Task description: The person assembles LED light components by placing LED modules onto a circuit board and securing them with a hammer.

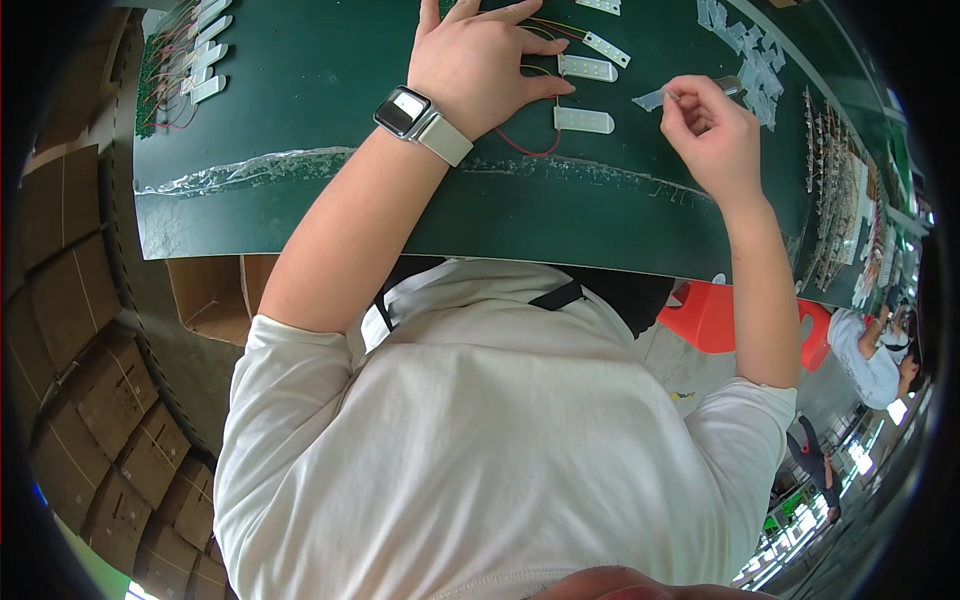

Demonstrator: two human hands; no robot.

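The wired light strips (585, 95) lie on the workbench (330, 110), just right of the left hand (480, 60). Right of them sit the right hand (710, 125) and, farther on, the tape pieces (755, 60). More strips (195, 55) lie far left.

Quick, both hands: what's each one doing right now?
Left hand: open, flat on the green table, fingers spread over the white LED strips.
Right hand: closed, pinching a small clear strip piece.
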